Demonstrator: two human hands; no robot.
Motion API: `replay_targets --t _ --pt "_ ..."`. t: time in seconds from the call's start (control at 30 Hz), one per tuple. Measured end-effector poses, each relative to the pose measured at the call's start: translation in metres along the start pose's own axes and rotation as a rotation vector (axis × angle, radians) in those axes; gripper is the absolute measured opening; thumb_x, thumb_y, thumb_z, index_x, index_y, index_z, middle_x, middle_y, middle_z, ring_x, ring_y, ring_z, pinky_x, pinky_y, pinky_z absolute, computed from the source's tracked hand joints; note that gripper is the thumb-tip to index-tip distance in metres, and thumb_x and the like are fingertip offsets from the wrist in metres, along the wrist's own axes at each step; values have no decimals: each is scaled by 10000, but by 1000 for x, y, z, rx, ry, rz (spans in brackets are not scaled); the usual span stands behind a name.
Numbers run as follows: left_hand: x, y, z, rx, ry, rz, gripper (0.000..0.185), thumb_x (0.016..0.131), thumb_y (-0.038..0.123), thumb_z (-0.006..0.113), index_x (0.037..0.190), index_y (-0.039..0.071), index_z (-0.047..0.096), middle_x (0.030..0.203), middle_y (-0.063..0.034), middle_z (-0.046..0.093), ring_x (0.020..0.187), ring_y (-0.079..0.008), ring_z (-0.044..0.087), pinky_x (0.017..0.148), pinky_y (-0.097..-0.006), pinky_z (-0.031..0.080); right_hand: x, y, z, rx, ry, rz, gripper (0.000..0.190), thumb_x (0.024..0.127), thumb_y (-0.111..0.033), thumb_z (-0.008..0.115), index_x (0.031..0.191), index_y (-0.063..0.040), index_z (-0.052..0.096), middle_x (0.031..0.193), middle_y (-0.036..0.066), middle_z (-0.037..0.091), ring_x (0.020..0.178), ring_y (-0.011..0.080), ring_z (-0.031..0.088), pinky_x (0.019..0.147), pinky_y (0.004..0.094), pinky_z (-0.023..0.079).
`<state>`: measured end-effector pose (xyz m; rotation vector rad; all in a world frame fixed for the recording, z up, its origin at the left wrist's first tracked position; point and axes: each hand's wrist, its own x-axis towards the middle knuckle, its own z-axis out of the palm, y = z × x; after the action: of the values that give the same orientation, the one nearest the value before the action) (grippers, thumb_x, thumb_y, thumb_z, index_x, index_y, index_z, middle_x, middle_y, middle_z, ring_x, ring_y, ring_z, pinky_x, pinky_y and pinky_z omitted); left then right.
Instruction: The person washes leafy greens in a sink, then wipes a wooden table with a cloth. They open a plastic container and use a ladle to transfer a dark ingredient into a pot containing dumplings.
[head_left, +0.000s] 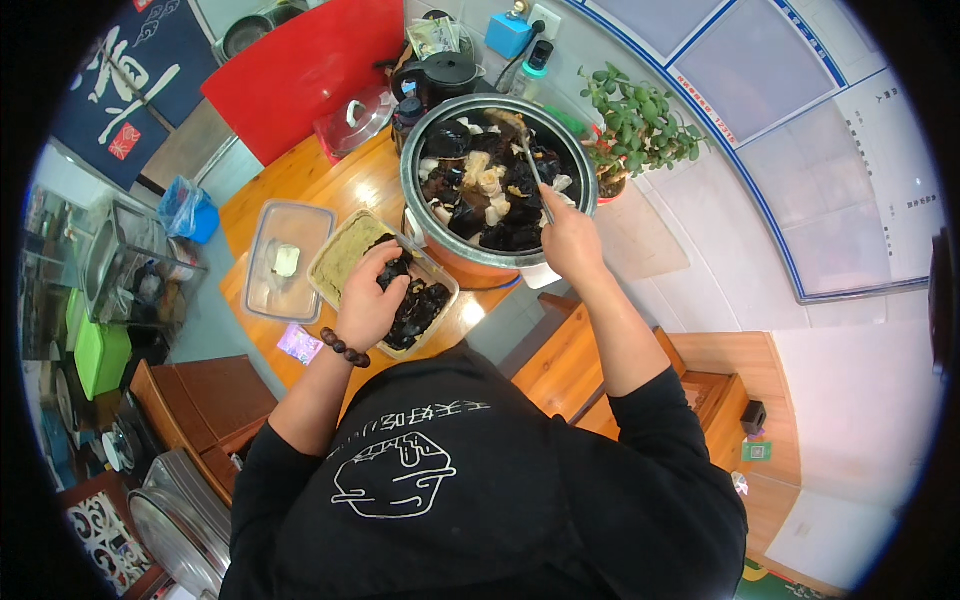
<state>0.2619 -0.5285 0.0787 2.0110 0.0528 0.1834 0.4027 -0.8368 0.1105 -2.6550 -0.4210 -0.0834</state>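
My right hand (571, 232) grips the metal handle of a ladle (531, 161), whose bowl rests among the food at the far side of a large round pot (411, 176). Glossy black chunks (517, 187) and pale, cream-coloured pieces (495, 210) fill the pot. Over a rectangular plastic container (450, 289), my left hand (373, 289) curls its fingers and thumb around a black food piece (391, 271). More black pieces (420, 311) lie in the container's near right part. A greenish-tan powder or paste (341, 251) covers its left part.
A clear plastic lid (255, 296) lies left of the container on the wooden table (244, 270). Close behind the pot are a black kettle (450, 71), a dark bottle (409, 112) and a glass pot lid (364, 124). A potted plant (637, 112) stands against the wall at right.
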Motion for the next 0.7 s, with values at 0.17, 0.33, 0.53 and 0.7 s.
replay_targets --t 0.17,0.33,0.53,0.7 --pt "-26 -47 -6 -82 13 -122 348 910 65 727 1236 -35 654 1351 -153 665 1125 -232 672 939 -338 540 -6 -8 -8 135 -4 163 617 875 -53 596 1487 -122 562 1068 258 734 957 454 704 858 514 548" --pt "-56 -88 -12 -267 34 -343 344 938 64 712 1259 -48 658 1171 -119 713 987 -156 682 856 -293 563 -12 3 -5 548 -28 296 648 889 -39 636 1525 -80 522 893 118 722 687 248 680 626 385 541" --pt "-91 -126 -17 -307 78 -490 285 968 97 693 1220 -33 673 1094 -87 731 973 -161 688 860 -295 553 -49 -30 -30 1120 -269 364 675 903 32 627 1556 -31 466 735 18 584 509 74 504 441 244 387" --pt "-112 -148 -12 -399 127 -681 249 970 111 693 1184 -15 675 1051 -64 725 908 -134 684 775 -266 545 -87 -61 -1 807 -601 190 660 893 -18 641 1536 -117 529 878 98 674 604 139 605 557 276 465"
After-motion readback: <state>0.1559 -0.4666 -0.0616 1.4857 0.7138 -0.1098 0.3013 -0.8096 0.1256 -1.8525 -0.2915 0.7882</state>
